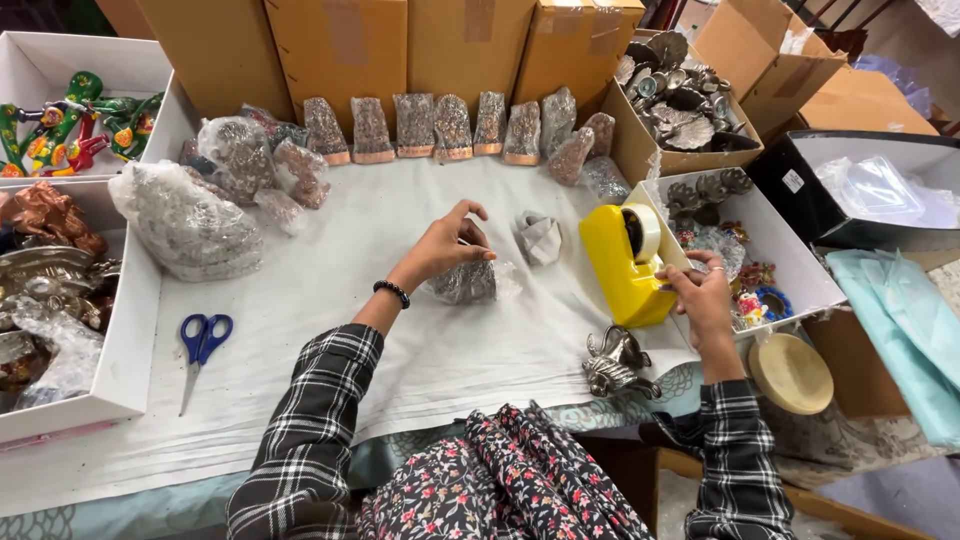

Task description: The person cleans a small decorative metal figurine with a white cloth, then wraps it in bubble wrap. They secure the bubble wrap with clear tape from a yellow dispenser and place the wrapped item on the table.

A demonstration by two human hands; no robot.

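Observation:
My left hand (447,243) rests on a small metal figurine wrapped in clear plastic (470,283), fingers curled over its top, on the white cloth (330,300). My right hand (700,296) is at the tape end of a yellow tape dispenser (622,262), pinching the tape strip. An unwrapped silver figurine (612,363) lies near the cloth's front edge, below the dispenser. A small folded plastic piece (540,238) sits just beyond the wrapped figurine.
A row of wrapped figurines (430,128) stands along the cardboard boxes at the back. Bagged bundles (190,225) lie left, blue-handled scissors (200,345) near the front. White boxes of figurines (50,280) flank left; a box of metal pieces (685,95) and a white box (740,260) flank right.

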